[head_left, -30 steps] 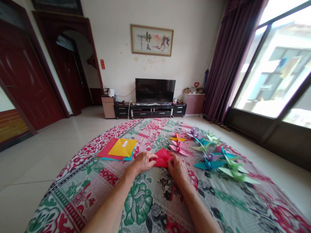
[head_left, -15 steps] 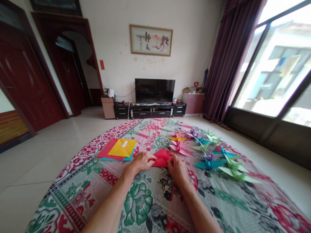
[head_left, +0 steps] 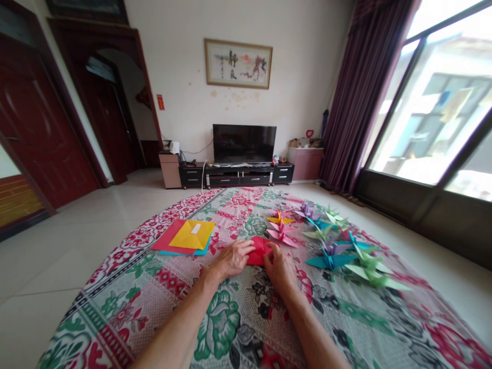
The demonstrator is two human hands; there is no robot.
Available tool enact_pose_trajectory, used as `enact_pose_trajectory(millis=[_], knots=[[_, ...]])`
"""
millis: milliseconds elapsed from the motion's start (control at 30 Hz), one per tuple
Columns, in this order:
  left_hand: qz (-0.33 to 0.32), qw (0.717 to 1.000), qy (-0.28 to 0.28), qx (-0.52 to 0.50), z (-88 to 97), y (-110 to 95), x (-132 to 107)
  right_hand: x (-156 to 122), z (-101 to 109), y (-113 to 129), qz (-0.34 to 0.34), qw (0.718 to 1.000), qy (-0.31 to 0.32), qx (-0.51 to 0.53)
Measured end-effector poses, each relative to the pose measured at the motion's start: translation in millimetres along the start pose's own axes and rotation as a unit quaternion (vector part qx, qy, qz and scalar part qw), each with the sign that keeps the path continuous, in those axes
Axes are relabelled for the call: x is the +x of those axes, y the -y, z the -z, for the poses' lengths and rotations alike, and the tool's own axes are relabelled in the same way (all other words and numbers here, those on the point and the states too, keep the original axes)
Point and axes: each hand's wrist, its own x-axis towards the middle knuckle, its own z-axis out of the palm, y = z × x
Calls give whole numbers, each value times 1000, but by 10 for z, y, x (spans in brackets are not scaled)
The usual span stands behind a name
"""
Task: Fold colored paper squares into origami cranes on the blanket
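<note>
A partly folded red paper point(head_left: 260, 247) lies on a floral cloth point(head_left: 230, 318) spread on the floor. My left hand point(head_left: 233, 258) presses on the paper's left side with its fingers bent over it. On the paper's right side my right hand point(head_left: 279, 265) pinches a fold with curled fingers. Both hands touch the paper and nearly meet over its middle. The paper's near edge is hidden under my fingers.
A stack of flat paper sheets point(head_left: 186, 237), yellow on top, lies to the left. Several folded paper cranes point(head_left: 331, 245) in mixed colours sit on the right of the cloth. A TV stand with a television point(head_left: 244, 144) is against the far wall. Tiled floor point(head_left: 57, 256) surrounds the cloth.
My left hand has slid right across the red paper, folding its left part inward. The paper now looks narrower. My right hand has stayed almost still.
</note>
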Motion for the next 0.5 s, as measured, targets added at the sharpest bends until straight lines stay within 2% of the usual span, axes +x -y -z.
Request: enact_pose_trajectory(millis=[133,333,500], knots=[[9,1000,14,-9,-55,4,13,4,-4,-4,2,1000,0,5],[18,998,28,-44,-37,10,20,7,-14,-14,1,1000,0,4],[92,978,35,-185,73,74,9,4,1,-9,6,1000,1,2]])
